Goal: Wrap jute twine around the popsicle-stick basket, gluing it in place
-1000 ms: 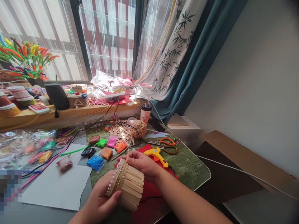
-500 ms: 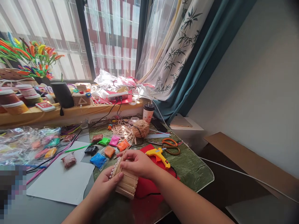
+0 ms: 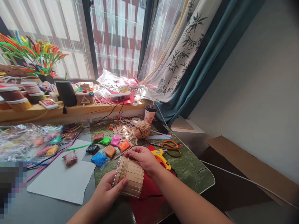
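Observation:
A small cup-shaped holder of wooden craft sticks (image 3: 133, 176) lies tilted on its side between my hands. White pearl beads (image 3: 115, 178) line its left rim, and several turns of twine (image 3: 123, 170) wrap around it beside them. My left hand (image 3: 112, 186) grips the holder from below left, thumb pressed on the sticks. At the holder's upper edge, my right hand (image 3: 141, 158) pinches the twine between thumb and fingers. A ball of twine (image 3: 142, 129) rests farther back on the table.
A yellow glue gun (image 3: 162, 158) lies on red paper (image 3: 149, 214), right of my hands. Behind it are orange-handled scissors (image 3: 171, 147). Coloured clay packets, including a blue one (image 3: 99, 159), sit to the left. A lidded paper cup (image 3: 149, 114) stands near the windowsill.
The stick holder has turned and shifted slightly right, showing more of its side and the wound twine. My right hand has moved up and right along its edge.

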The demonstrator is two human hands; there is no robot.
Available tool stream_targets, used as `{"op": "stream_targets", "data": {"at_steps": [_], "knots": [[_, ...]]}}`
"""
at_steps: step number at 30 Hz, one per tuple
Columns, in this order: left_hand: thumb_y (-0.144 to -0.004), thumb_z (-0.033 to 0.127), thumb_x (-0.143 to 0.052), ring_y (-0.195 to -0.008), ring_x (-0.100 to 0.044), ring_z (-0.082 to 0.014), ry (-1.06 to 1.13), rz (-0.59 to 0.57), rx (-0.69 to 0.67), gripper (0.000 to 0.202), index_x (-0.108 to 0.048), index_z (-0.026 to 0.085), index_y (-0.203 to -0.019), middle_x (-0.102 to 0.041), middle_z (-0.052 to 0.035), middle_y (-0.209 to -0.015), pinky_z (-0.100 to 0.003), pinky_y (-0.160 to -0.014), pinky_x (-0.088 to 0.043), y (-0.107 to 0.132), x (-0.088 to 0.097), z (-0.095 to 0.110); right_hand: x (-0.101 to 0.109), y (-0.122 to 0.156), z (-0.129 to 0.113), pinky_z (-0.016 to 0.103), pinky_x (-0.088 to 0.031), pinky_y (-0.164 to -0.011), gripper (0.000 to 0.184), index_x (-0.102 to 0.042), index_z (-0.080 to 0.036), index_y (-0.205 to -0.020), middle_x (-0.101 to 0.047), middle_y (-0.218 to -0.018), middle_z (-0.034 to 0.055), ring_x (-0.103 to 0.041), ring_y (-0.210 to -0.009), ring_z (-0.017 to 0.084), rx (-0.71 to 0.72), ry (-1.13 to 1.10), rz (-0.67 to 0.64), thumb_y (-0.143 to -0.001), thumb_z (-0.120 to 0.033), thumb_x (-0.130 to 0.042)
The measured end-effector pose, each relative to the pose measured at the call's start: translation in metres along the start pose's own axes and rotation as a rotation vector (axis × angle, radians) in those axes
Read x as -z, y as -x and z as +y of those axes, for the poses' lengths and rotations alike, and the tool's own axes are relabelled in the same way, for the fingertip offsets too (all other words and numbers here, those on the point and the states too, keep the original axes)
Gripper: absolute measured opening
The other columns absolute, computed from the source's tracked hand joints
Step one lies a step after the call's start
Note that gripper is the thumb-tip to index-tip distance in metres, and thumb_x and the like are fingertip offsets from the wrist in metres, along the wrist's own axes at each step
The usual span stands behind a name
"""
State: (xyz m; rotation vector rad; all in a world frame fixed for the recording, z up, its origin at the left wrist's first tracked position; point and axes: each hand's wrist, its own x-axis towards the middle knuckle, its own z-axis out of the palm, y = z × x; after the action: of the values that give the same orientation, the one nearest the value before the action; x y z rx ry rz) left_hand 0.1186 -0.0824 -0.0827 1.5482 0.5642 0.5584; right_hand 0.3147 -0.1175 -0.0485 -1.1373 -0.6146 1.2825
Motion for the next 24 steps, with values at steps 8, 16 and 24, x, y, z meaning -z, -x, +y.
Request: {"op": "stream_targets", "data": {"at_steps": [8, 16, 24], "knots": [[-0.087, 0.052, -0.072, -0.091, -0.072, -0.0314, 0.045, 0.001, 0.017, 0.043, -0.078, 0.015, -0.107, -0.081, -0.013, -0.1, -0.034, -0.075, -0.059, 0.0, 0.004, 0.001, 0.0, 0.001, -0.001, 0.031, -0.048, -0.074, 0.04, -0.079, -0.014, -0.077, -0.078, -0.083, 0.0072, -0.066, -0.075, 0.018, 0.007, 0.03, 0.003, -0.059, -0.048, -0.093], [-0.082, 0.06, -0.074, -0.087, -0.069, -0.0297, 0.062, 0.035, 0.068, 0.051, -0.082, 0.015, -0.106, -0.08, -0.0116, -0.094, -0.034, -0.073, -0.057, 0.002, 0.007, 0.0, 0.018, -0.01, 0.021, 0.033, -0.05, -0.077, 0.041, -0.077, -0.014, -0.08, -0.078, -0.085, 0.0059, -0.07, -0.076, 0.018, -0.164, -0.113, -0.109, -0.055, -0.04, -0.097], [-0.084, 0.061, -0.068, -0.079, -0.07, -0.0287, -0.156, 0.082, -0.044, 0.047, -0.085, 0.018, -0.092, -0.081, -0.0104, -0.087, -0.033, -0.072, -0.057, 0.005, 0.007, 0.0, 0.014, -0.001, 0.032, 0.037, -0.052, -0.083, 0.043, -0.062, -0.017, -0.076, -0.079, -0.096, 0.0071, -0.073, -0.083, 0.021, -0.18, -0.309, -0.142, -0.057, -0.033, -0.097]]}}
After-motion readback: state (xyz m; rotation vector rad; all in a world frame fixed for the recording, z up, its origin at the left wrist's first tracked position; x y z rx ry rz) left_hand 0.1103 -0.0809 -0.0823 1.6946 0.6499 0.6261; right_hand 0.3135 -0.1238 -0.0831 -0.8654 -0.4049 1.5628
